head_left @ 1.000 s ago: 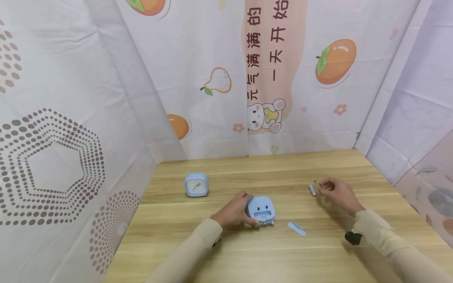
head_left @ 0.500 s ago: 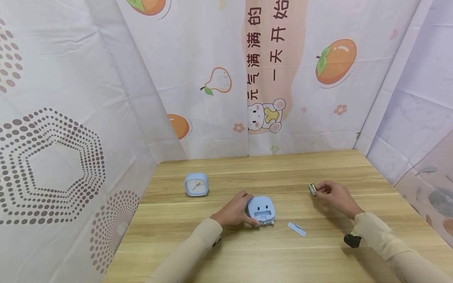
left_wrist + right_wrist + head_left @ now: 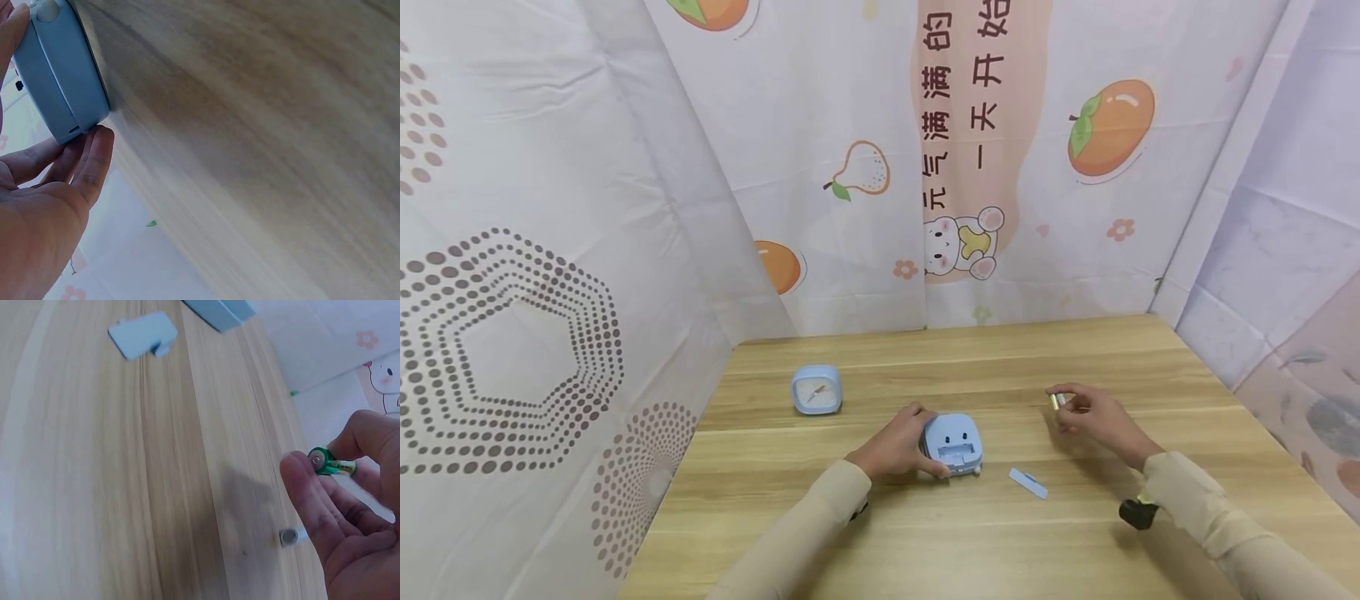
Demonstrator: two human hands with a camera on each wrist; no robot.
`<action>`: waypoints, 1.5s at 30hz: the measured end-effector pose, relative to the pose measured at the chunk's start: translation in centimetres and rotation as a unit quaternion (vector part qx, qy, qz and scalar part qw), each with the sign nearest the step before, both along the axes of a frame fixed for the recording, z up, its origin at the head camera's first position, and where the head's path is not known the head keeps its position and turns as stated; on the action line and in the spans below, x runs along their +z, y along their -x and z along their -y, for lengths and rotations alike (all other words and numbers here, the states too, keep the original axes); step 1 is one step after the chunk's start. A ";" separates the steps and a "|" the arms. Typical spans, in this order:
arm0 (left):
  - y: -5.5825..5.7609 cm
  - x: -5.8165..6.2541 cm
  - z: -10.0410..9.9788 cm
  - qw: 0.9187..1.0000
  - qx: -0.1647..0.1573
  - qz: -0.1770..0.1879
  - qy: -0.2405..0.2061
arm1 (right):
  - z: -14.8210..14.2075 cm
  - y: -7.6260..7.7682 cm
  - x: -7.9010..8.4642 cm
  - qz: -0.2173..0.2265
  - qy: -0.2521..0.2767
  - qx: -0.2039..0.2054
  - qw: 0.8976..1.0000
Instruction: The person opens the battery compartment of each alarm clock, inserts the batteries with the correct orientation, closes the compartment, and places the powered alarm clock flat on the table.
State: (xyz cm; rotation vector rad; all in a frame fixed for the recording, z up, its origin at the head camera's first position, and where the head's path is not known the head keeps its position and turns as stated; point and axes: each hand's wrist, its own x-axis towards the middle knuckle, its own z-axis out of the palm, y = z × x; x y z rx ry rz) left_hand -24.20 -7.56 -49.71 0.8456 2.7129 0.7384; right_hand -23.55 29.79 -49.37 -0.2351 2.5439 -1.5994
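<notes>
My left hand [image 3: 895, 446] grips the side of a light-blue alarm clock [image 3: 953, 435], back up on the table, its battery slot uncovered. Thumb and fingers straddle the clock's body [image 3: 62, 75] in the left wrist view. Off to the right, my right hand [image 3: 1101, 418] pinches a green battery [image 3: 319, 459] between thumb and fingertips, above the tabletop. Beneath that hand a second, silvery battery [image 3: 290, 537] shows on the wood in the right wrist view. Between the two hands lies the blue battery cover [image 3: 1028, 483], with a small tab on one edge.
Another light-blue clock [image 3: 817, 390] stands at the back left, dial forward. A printed curtain [image 3: 865, 283] hangs right behind the wooden table [image 3: 925, 542], with more cloth along both sides.
My right hand has shifted left with the green battery, first to beside the silvery battery and then slightly past it. The left hand and its clock stay put.
</notes>
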 end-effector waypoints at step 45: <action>0.1 0.0 0.0 1.000 0.002 0.004 -0.003 | 2.3 -1.8 1.1 0.003 -0.033 0.047 0.998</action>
